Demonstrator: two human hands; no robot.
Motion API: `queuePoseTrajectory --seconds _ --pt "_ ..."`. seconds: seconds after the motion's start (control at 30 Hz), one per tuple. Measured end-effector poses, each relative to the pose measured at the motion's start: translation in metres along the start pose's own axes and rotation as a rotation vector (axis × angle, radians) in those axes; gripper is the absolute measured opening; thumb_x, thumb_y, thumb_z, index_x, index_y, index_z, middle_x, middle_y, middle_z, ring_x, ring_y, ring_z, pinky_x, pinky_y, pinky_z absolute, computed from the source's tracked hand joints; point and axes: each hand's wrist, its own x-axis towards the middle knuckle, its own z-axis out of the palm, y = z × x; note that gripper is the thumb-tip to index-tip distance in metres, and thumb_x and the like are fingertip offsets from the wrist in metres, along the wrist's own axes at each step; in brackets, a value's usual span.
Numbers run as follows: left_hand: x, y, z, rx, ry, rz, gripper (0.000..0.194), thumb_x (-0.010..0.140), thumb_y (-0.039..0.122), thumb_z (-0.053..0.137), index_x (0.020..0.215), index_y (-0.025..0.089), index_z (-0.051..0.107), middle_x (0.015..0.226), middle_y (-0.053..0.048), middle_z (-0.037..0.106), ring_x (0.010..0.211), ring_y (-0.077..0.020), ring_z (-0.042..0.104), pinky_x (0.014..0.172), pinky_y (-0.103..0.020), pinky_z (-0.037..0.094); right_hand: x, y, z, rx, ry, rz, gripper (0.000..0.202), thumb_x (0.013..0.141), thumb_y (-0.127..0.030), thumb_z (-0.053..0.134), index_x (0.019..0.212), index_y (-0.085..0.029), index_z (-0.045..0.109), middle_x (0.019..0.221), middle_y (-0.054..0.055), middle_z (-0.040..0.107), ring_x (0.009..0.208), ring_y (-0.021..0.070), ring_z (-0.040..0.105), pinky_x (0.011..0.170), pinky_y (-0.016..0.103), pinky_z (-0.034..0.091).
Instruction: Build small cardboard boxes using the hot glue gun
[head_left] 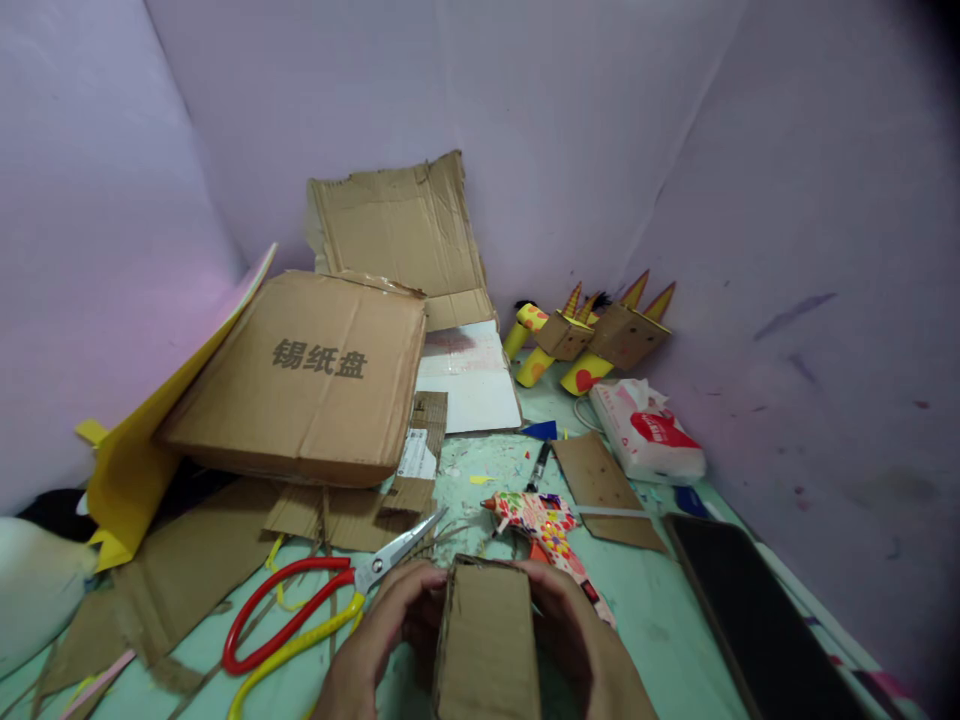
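Observation:
A small brown cardboard box (491, 640) stands at the bottom centre, its lower end cut off by the frame. My left hand (379, 645) curls round its left side, fingers on the upper edge. On the opposite side my right hand (581, 640) grips it the same way. Left of my left hand lie scissors (352, 585) with red and yellow handles, blades apart. Just beyond the box rests a flower-patterned hot glue gun (544, 525), its nozzle pointing left and a glue stick (611, 511) sticking out at the back.
A large cardboard box (300, 390) with black print sits at the left, above cardboard scraps (187, 570). Cardboard animal figures (592, 335) stand at the back right. A tissue pack (645, 430) and a dark phone (757, 620) lie along the right. Walls enclose the table.

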Motion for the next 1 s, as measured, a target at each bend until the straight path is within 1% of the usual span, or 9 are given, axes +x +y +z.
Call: queuePoseTrajectory --seconds 0.17,0.27,0.33,0.43,0.53,0.67,0.77,0.9,1.0 --pt "-0.005 0.005 0.003 -0.023 0.033 0.005 0.038 0.073 0.049 0.067 0.1 0.022 0.07 0.117 -0.011 0.061 0.098 -0.0282 0.063 0.083 -0.036 0.052 0.001 -0.003 0.002 0.01 -0.032 -0.008 0.06 0.057 -0.048 0.082 0.108 -0.024 0.062 0.105 0.012 0.071 0.11 0.0336 0.062 0.096 0.043 0.046" --pt "-0.01 0.008 0.006 -0.041 0.032 0.022 0.042 0.073 0.05 0.067 0.105 0.023 0.068 0.121 -0.011 0.058 0.099 -0.0286 0.062 0.082 -0.035 0.053 0.001 -0.006 0.004 -0.024 -0.062 -0.036 0.068 0.051 -0.045 0.086 0.11 -0.024 0.061 0.109 0.013 0.069 0.111 0.0349 0.061 0.094 0.043 0.048" --pt "-0.013 0.009 0.008 -0.049 -0.008 0.051 0.046 0.072 0.05 0.068 0.11 0.025 0.066 0.122 -0.011 0.057 0.097 -0.0289 0.061 0.08 -0.036 0.054 0.001 -0.007 0.004 -0.051 -0.08 -0.061 0.072 0.047 -0.043 0.087 0.111 -0.024 0.06 0.111 0.013 0.068 0.111 0.0355 0.061 0.093 0.043 0.048" --pt "-0.015 0.007 0.007 -0.061 -0.096 0.132 0.058 0.066 0.052 0.073 0.116 0.026 0.062 0.128 -0.012 0.052 0.096 -0.0296 0.06 0.078 -0.038 0.053 0.001 -0.006 0.001 -0.077 -0.098 -0.073 0.077 0.043 -0.041 0.089 0.113 -0.025 0.059 0.113 0.013 0.067 0.111 0.0359 0.06 0.094 0.043 0.048" --pt "-0.01 0.003 0.003 -0.097 -0.15 0.177 0.064 0.062 0.054 0.075 0.117 0.025 0.062 0.133 -0.012 0.047 0.098 -0.0296 0.058 0.077 -0.036 0.051 0.0 0.001 -0.004 -0.055 -0.094 -0.015 0.077 0.048 -0.041 0.088 0.116 -0.025 0.058 0.112 0.012 0.068 0.111 0.0352 0.061 0.093 0.043 0.048" --pt "-0.001 0.004 0.001 -0.166 -0.124 0.094 0.04 0.069 0.05 0.071 0.098 0.022 0.068 0.117 -0.009 0.056 0.096 -0.0253 0.057 0.078 -0.031 0.049 0.004 0.015 -0.01 -0.017 -0.068 0.05 0.058 0.064 -0.047 0.078 0.116 -0.03 0.058 0.108 0.008 0.071 0.108 0.0326 0.064 0.091 0.043 0.05" --pt "0.002 0.005 0.005 -0.212 -0.084 0.066 0.03 0.073 0.043 0.072 0.091 0.02 0.067 0.105 -0.007 0.059 0.093 -0.0214 0.056 0.076 -0.027 0.047 0.009 0.026 -0.014 0.0 -0.055 0.068 0.056 0.063 -0.051 0.077 0.112 -0.03 0.061 0.104 0.008 0.072 0.106 0.0335 0.065 0.09 0.045 0.051" --pt "0.008 -0.01 0.006 -0.334 -0.144 0.105 0.037 0.068 0.04 0.077 0.098 0.022 0.062 0.092 -0.004 0.058 0.08 -0.0158 0.055 0.069 -0.024 0.046 0.012 0.036 -0.017 0.013 -0.057 0.062 0.068 0.051 -0.05 0.083 0.11 -0.024 0.061 0.106 0.013 0.071 0.108 0.0364 0.063 0.092 0.046 0.05" --pt "0.016 -0.027 0.0 -0.333 -0.154 0.11 0.046 0.066 0.037 0.079 0.107 0.026 0.061 0.097 -0.004 0.059 0.074 -0.0135 0.055 0.067 -0.024 0.047 0.011 0.037 -0.018 0.008 -0.046 0.047 0.066 0.051 -0.053 0.082 0.106 -0.023 0.062 0.107 0.014 0.07 0.109 0.0366 0.062 0.094 0.045 0.048"
